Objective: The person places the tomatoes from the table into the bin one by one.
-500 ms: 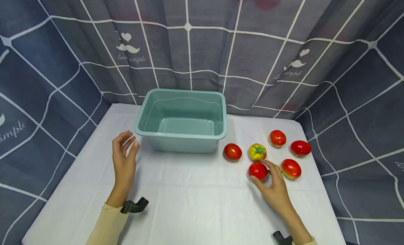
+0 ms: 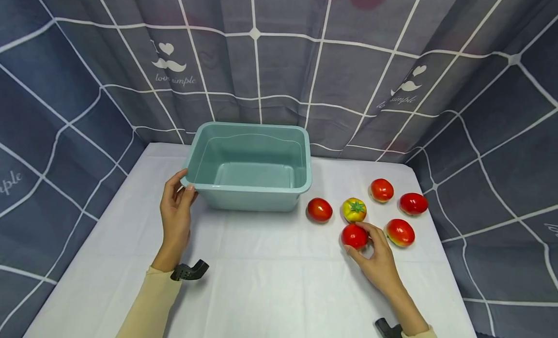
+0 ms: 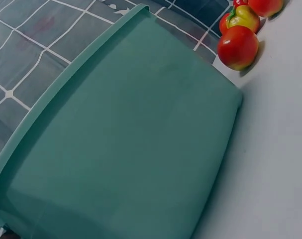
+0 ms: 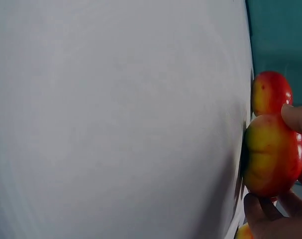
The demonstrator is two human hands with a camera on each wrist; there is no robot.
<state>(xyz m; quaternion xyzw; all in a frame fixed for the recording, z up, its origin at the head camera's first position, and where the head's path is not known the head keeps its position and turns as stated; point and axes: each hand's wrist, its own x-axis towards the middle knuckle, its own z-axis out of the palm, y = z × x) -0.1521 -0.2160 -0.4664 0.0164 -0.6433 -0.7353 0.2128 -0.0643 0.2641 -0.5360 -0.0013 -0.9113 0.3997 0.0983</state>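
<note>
A teal plastic basin [image 2: 250, 198] stands on the white-covered table, and its side wall [image 3: 126, 129] fills much of the left wrist view. At its front left corner my left hand [image 2: 176, 214] grips the rim, thumb in front and fingers at the left side. My right hand [image 2: 378, 260] holds a red tomato [image 2: 354, 236] between thumb and fingers, low over the table or on it. In the right wrist view this tomato [image 4: 270, 154] shows a yellow-green side. Just behind it lies a yellow tomato [image 2: 354, 210] with a green top.
A red tomato [image 2: 319, 210] lies between the basin and the yellow one. To the right are three more: a back one [image 2: 381, 190], a far right one [image 2: 413, 204] and a nearer one [image 2: 400, 232]. A grey checked curtain [image 2: 279, 67] surrounds the table [image 2: 261, 280] behind and at both sides.
My left hand has moved right to the basin's front left corner and taken hold of the rim. The right hand stays at the same tomato. The head view has shifted slightly.
</note>
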